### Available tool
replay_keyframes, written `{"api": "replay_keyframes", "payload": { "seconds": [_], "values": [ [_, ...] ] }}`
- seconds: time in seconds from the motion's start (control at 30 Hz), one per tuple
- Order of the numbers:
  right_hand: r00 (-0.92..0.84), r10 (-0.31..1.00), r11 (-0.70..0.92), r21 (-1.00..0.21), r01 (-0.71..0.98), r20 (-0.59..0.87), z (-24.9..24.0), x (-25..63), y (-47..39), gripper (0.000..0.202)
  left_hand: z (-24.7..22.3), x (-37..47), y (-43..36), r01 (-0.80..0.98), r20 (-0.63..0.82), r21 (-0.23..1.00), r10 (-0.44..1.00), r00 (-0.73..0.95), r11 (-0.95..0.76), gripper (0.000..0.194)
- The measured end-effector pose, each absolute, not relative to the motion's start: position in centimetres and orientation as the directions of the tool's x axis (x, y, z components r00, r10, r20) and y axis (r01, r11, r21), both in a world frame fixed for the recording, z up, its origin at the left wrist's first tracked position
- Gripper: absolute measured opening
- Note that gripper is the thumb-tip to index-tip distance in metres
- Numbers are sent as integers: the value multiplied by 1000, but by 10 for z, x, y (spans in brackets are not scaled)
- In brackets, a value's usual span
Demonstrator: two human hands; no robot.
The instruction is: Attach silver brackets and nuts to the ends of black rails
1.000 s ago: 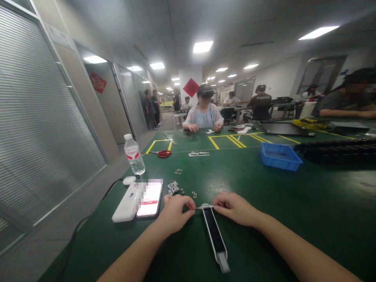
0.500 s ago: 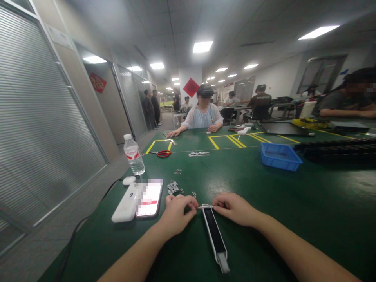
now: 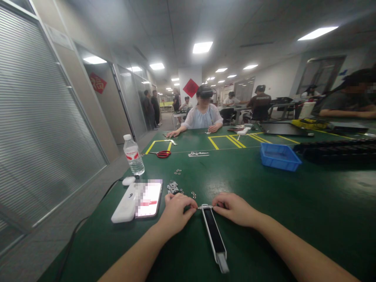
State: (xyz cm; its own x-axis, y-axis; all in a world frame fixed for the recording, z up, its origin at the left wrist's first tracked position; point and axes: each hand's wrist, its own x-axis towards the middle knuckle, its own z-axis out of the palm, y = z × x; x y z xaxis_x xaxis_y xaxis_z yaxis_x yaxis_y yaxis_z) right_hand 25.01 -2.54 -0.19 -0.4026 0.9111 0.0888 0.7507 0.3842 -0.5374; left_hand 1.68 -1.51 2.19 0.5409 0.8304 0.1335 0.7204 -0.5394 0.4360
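A long, narrow white-framed piece point(image 3: 215, 231) with a black inside lies on the green table, its grey tab point(image 3: 223, 263) pointing towards me. Across its far end runs a thin metal pin point(image 3: 200, 208). My left hand point(image 3: 178, 213) pinches the pin's left end between thumb and fingertips. On the other side, my right hand point(image 3: 235, 210) has thumb and forefinger closed at the right end of the same pin; its tip is hidden by the fingers. Beyond my left hand are small metal brackets point(image 3: 172, 187) and several nuts or washers point(image 3: 193, 194).
A phone point(image 3: 149, 198), a white power bank point(image 3: 125, 205) and a water bottle point(image 3: 134, 154) stand or lie at left. Farther off are red-handled scissors point(image 3: 163, 154), metal strips point(image 3: 198, 154) and a blue tray point(image 3: 280, 157). A person point(image 3: 202, 113) sits opposite, hands on the table.
Almost nothing differs. Both my hands stay at the far end of the white-framed piece, and the view has shifted very slightly.
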Motion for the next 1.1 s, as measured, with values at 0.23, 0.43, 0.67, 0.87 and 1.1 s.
{"api": "replay_keyframes", "payload": {
  "seconds": [0.23,0.43,0.67,0.87,1.1],
  "values": [
    [-405,910,387,-539,748,91,1,249,-28,12,24,17,-16,727,133,427,833,537,-537,10],
    [-400,912,381,-535,754,86,0,250,-28,11,22,16,-15,729,151,421,834,530,-540,9],
    [-400,912,382,-535,753,88,-1,250,-27,10,22,17,-15,724,154,430,834,530,-539,8],
    [-403,911,385,-531,755,88,-3,251,-26,10,21,17,-14,725,151,425,832,534,-542,10],
    [-403,910,388,-527,756,92,-2,250,-27,10,19,18,-14,727,153,434,838,524,-533,9]
  ]
}}
